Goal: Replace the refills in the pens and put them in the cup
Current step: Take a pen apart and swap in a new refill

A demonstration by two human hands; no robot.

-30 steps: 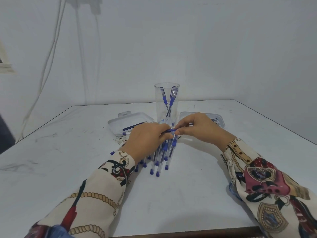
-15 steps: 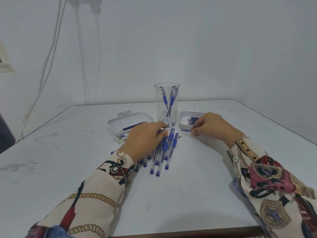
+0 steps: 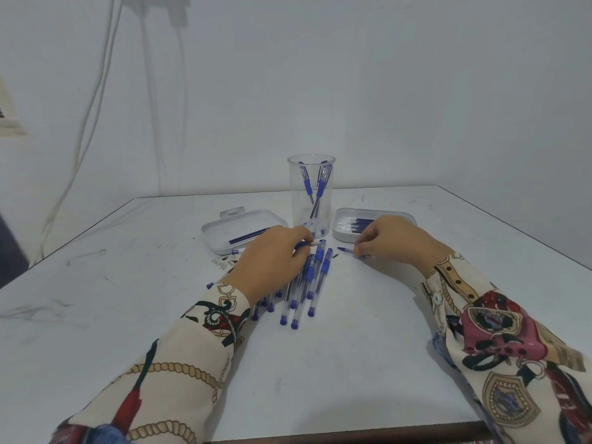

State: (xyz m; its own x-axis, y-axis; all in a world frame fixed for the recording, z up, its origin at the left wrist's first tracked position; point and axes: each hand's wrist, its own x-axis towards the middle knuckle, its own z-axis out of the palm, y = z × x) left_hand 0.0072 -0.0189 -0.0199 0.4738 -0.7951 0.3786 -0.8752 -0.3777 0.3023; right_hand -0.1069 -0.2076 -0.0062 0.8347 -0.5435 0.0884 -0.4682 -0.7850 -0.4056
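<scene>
A clear plastic cup [image 3: 311,174] stands at the table's middle back with a few blue pens inside. In front of it lies a pile of several blue-capped pens [image 3: 306,290]. My left hand [image 3: 272,261] lies over the pile's far end and pinches the blue grip section of a pen, its metal tip [image 3: 315,244] showing at my fingertips. My right hand [image 3: 392,240] is to the right of the pile and pinches a thin refill [image 3: 345,250] that points left, low over the table.
A white tray [image 3: 339,233] with several refills sits right of the cup, behind my right hand. Left of the cup lies another white tray [image 3: 224,224] holding a single blue refill. Small paper scraps [image 3: 224,262] lie beside it. Cables hang down the wall at the left.
My hands were joined on one pen above the pile. They have drawn apart: the right hand moved right with the refill, while the left stayed over the pile.
</scene>
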